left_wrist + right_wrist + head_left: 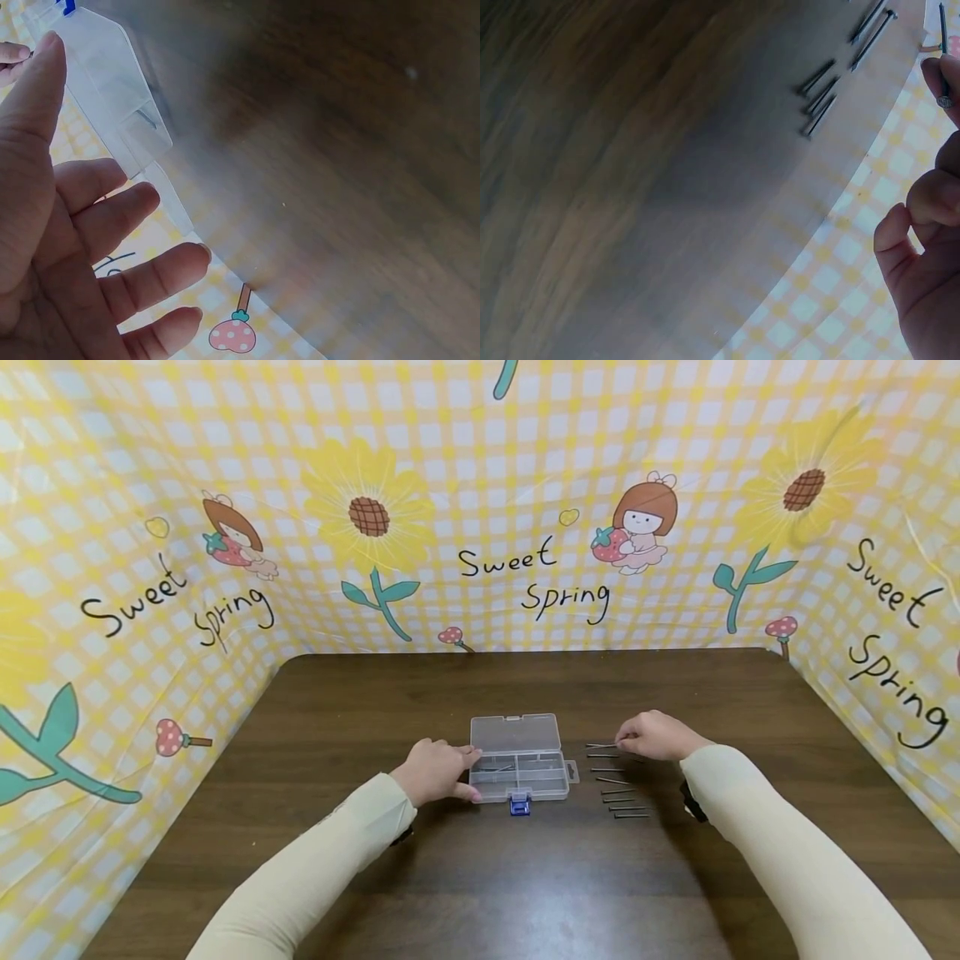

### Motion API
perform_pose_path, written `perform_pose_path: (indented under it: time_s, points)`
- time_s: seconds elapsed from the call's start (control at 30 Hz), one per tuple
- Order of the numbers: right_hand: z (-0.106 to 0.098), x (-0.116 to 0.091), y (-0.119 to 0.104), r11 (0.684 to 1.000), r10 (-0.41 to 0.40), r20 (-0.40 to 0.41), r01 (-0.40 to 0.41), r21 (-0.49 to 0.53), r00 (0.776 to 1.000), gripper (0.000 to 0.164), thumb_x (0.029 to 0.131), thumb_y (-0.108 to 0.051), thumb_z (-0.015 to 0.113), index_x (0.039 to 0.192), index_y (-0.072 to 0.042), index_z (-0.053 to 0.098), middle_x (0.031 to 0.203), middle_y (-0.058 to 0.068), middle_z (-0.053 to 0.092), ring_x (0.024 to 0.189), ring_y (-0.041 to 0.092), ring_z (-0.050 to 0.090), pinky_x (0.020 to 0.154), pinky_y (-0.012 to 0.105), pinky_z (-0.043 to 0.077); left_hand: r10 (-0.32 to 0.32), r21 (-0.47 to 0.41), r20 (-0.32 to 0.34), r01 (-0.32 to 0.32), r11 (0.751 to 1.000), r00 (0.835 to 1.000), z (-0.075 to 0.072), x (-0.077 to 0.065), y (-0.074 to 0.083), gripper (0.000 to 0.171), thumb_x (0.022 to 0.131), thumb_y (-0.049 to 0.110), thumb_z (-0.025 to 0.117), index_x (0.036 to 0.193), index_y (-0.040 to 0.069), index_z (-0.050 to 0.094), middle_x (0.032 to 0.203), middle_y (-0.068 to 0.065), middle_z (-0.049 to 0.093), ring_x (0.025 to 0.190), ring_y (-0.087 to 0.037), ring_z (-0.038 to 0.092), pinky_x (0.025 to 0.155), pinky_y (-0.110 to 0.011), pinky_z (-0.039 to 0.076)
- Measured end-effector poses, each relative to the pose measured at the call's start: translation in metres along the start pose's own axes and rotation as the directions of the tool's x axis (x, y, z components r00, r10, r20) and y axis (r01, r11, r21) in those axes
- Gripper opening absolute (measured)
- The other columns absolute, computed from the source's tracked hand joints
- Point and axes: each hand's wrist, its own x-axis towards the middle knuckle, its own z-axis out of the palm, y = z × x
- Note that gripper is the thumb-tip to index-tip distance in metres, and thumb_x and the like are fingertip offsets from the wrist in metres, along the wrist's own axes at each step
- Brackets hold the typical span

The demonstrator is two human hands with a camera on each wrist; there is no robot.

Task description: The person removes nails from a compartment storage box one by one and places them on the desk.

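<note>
A clear plastic divided box lies with its lid raised at the back and a blue latch at the front. Thin nails lie in its left compartments. My left hand rests against the box's left end, thumb at the front corner and a fingertip near the hinge; its other fingers are relaxed and spread in the left wrist view. To the right of the box, my right hand pinches a nail between thumb and finger, the nail's head showing in the right wrist view.
Several loose nails lie in a rough column on the brown wooden table between the box and my right arm. A hanging tab sticks out from the box's right end. Yellow checked cloth surrounds the table's back and sides.
</note>
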Motion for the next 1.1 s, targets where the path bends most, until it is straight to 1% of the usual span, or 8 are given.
perform_pose_path:
  time_s: [0.13, 0.33, 0.6, 0.73, 0.9, 1.0, 1.1]
  points:
    - [-0.002, -0.007, 0.008, 1.000, 0.012, -0.014, -0.012, -0.004, 1.000, 0.016, 0.092, -0.008, 0.058, 0.093, -0.003, 0.073, 0.089, 0.004, 0.070, 0.074, 0.011, 0.058, 0.070, 0.036, 0.050, -0.001, -0.003, -0.001, 0.001, 1.000, 1.000, 0.001, 0.000, 0.000, 0.075, 0.078, 0.063, 0.062, 0.136, 0.016, 0.057, 0.134, -0.001, 0.057, 0.097, -0.029, 0.065, 0.071, -0.040, 0.050]
    - [-0.003, -0.020, 0.017, 0.998, 0.060, -0.035, -0.059, 0.008, 0.998, 0.017, 0.092, -0.007, 0.057, 0.094, -0.001, 0.073, 0.091, 0.008, 0.070, 0.078, 0.015, 0.062, 0.071, 0.039, 0.051, -0.005, 0.000, -0.005, 0.005, 1.000, 1.000, 0.002, 0.000, 0.000, 0.075, 0.078, 0.063, 0.062, 0.136, 0.016, 0.057, 0.134, 0.000, 0.057, 0.096, -0.028, 0.065, 0.072, -0.040, 0.051]
    - [-0.006, -0.034, 0.028, 0.996, 0.086, -0.056, -0.086, 0.000, 0.995, 0.016, 0.091, -0.008, 0.059, 0.092, -0.001, 0.073, 0.090, 0.009, 0.070, 0.079, 0.020, 0.063, 0.070, 0.041, 0.051, -0.009, -0.014, -0.011, 0.009, 1.000, 1.000, 0.003, 0.001, 0.001, 0.076, 0.078, 0.063, 0.063, 0.136, 0.015, 0.057, 0.134, -0.002, 0.057, 0.097, -0.028, 0.066, 0.072, -0.041, 0.052]
    - [-0.008, -0.041, 0.033, 0.992, 0.123, -0.056, -0.123, 0.013, 0.991, 0.016, 0.092, -0.008, 0.058, 0.093, 0.000, 0.073, 0.092, 0.012, 0.070, 0.082, 0.024, 0.064, 0.071, 0.043, 0.051, -0.006, -0.026, -0.022, 0.005, 1.000, 1.000, 0.002, 0.000, 0.001, 0.075, 0.077, 0.062, 0.063, 0.135, 0.015, 0.058, 0.134, -0.002, 0.057, 0.097, -0.028, 0.066, 0.072, -0.041, 0.052]
    - [-0.009, -0.048, 0.040, 0.987, 0.156, -0.074, -0.154, 0.036, 0.985, 0.017, 0.092, -0.009, 0.059, 0.094, 0.001, 0.072, 0.092, 0.014, 0.070, 0.084, 0.028, 0.065, 0.072, 0.045, 0.051, -0.010, -0.031, -0.015, 0.009, 0.999, 1.000, 0.002, -0.001, 0.000, 0.075, 0.077, 0.061, 0.063, 0.135, 0.015, 0.057, 0.134, -0.001, 0.057, 0.100, -0.027, 0.066, 0.072, -0.041, 0.052]
    - [-0.009, -0.051, 0.044, 0.986, 0.166, -0.078, -0.163, 0.036, 0.983, 0.018, 0.092, -0.010, 0.059, 0.093, 0.002, 0.072, 0.091, 0.014, 0.070, 0.083, 0.028, 0.065, 0.072, 0.045, 0.050, -0.011, -0.030, -0.007, 0.010, 1.000, 1.000, 0.003, 0.000, 0.000, 0.075, 0.077, 0.062, 0.063, 0.136, 0.016, 0.056, 0.134, -0.001, 0.057, 0.100, -0.026, 0.066, 0.072, -0.040, 0.052]
    - [-0.010, -0.054, 0.046, 0.982, 0.186, -0.066, -0.183, 0.038, 0.980, 0.019, 0.092, -0.010, 0.058, 0.094, 0.002, 0.072, 0.092, 0.014, 0.070, 0.083, 0.027, 0.064, 0.072, 0.045, 0.050, -0.007, -0.030, -0.008, 0.007, 1.000, 1.000, 0.003, 0.000, 0.000, 0.075, 0.078, 0.062, 0.063, 0.136, 0.016, 0.056, 0.134, -0.001, 0.057, 0.099, -0.026, 0.066, 0.072, -0.040, 0.052]
